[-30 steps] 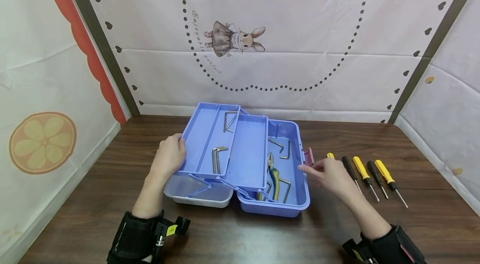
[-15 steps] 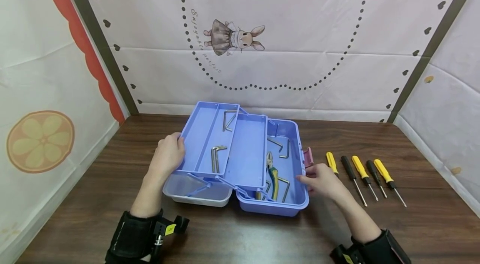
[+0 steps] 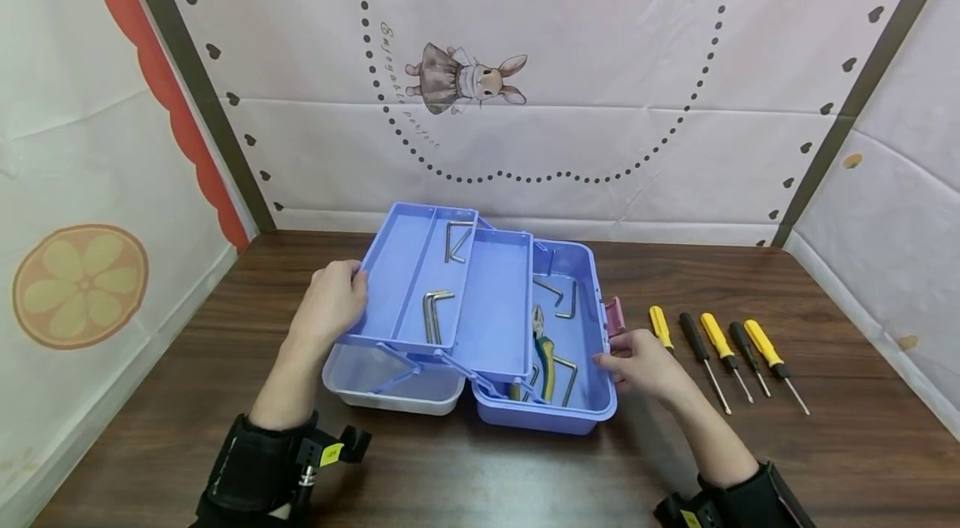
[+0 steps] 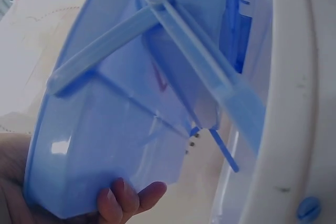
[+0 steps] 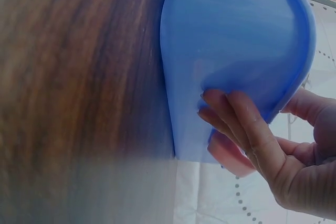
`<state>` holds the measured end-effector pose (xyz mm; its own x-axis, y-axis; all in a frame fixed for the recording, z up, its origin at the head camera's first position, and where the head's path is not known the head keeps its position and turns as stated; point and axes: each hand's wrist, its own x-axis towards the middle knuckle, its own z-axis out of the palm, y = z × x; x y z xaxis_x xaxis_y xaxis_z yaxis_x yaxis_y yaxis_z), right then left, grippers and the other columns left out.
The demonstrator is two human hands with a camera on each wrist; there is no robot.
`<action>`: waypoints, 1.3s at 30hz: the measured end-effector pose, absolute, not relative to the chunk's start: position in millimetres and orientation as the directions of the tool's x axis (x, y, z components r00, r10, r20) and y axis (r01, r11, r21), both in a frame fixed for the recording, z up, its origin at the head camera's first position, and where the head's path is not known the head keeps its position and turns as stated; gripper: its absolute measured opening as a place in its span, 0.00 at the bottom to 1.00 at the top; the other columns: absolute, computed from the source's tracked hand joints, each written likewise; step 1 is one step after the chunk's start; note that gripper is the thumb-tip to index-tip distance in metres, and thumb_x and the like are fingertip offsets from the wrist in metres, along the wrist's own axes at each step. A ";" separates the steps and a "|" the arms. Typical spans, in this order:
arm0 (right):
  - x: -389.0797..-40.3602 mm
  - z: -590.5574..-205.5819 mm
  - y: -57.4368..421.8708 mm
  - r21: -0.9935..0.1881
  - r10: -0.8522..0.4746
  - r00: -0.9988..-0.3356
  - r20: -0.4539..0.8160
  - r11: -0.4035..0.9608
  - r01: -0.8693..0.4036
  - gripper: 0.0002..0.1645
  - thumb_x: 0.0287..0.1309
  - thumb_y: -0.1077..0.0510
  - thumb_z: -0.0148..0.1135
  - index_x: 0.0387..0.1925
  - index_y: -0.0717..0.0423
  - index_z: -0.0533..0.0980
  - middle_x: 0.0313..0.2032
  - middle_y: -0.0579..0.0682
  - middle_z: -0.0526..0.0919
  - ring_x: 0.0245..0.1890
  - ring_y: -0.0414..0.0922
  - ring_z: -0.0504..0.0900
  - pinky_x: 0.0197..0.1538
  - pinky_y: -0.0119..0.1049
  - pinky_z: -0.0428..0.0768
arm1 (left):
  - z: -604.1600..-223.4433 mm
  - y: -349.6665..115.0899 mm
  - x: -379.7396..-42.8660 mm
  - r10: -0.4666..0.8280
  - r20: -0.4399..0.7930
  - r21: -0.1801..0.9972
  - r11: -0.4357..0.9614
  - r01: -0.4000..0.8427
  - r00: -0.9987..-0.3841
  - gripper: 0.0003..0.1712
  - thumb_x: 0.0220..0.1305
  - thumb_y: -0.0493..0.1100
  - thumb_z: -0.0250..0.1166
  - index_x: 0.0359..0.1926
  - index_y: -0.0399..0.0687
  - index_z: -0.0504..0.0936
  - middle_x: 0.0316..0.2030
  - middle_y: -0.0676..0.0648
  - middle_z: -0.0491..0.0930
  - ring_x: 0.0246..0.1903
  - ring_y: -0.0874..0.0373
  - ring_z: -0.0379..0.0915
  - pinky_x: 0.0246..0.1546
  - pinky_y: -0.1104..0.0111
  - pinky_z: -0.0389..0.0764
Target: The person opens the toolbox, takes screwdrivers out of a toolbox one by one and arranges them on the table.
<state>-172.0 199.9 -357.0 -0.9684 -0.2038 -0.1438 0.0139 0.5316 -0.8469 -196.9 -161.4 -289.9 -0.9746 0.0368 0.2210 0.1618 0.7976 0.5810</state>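
Observation:
A blue toolbox (image 3: 547, 420) stands unfolded on the table, its stepped upper tray (image 3: 401, 282) and middle tray (image 3: 495, 303) swung out to the left. My left hand (image 3: 330, 303) grips the upper tray's outer edge; in the left wrist view its fingertips (image 4: 126, 200) curl against the tray's underside. On the other side, my right hand (image 3: 647, 363) holds the base's right rim, thumb over the top and fingers on the outer wall (image 5: 210, 40), beside the pink latch (image 3: 615, 316). Hex keys (image 3: 433, 318) lie in the upper tray. Pliers (image 3: 545, 353) and more hex keys (image 3: 570, 378) lie in the base.
Several yellow- and black-handled screwdrivers (image 3: 718, 335) lie in a row on the wooden table (image 3: 525, 478), right of the box. The translucent lid (image 3: 427, 405) rests under the trays at left. A printed white cloth (image 3: 600, 37) rises behind.
My right hand has moved slightly left and down onto the base's rim, uncovering the leftmost screwdriver's handle. My left hand keeps its hold, and the trays stay in place.

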 end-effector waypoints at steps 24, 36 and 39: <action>-174.8 -357.4 199.9 -0.835 -0.221 -0.966 -0.136 0.550 -0.008 0.17 0.51 0.66 0.56 0.40 0.78 0.72 0.27 0.61 0.80 0.21 0.44 0.78 0.25 0.40 0.79 | -287.8 -164.2 -196.0 0.024 0.202 0.586 0.798 0.141 -0.979 0.17 0.62 0.34 0.42 0.37 0.23 0.74 0.24 0.35 0.74 0.21 0.51 0.71 0.19 0.64 0.74; -171.0 -356.8 194.5 -0.789 -0.147 -0.977 -0.151 0.614 0.030 0.15 0.53 0.64 0.57 0.39 0.72 0.75 0.29 0.59 0.80 0.25 0.45 0.78 0.27 0.40 0.79 | -301.7 -168.3 -201.7 0.003 0.201 0.532 0.839 0.112 -0.980 0.16 0.56 0.35 0.41 0.32 0.26 0.73 0.26 0.34 0.74 0.23 0.48 0.68 0.22 0.59 0.72; -171.7 -356.1 194.3 -0.783 -0.133 -0.977 -0.168 0.619 0.050 0.15 0.53 0.61 0.59 0.39 0.70 0.75 0.30 0.57 0.80 0.25 0.44 0.78 0.28 0.39 0.79 | -303.0 -168.8 -201.5 0.003 0.198 0.530 0.841 0.110 -0.980 0.16 0.57 0.35 0.41 0.30 0.27 0.73 0.26 0.34 0.74 0.22 0.48 0.68 0.21 0.59 0.72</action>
<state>-171.7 194.3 -356.1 -0.9768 -0.1331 -0.1676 0.0500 0.6195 -0.7834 -201.5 -168.8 -303.0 -0.9802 0.0028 0.1980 0.1096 0.8407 0.5304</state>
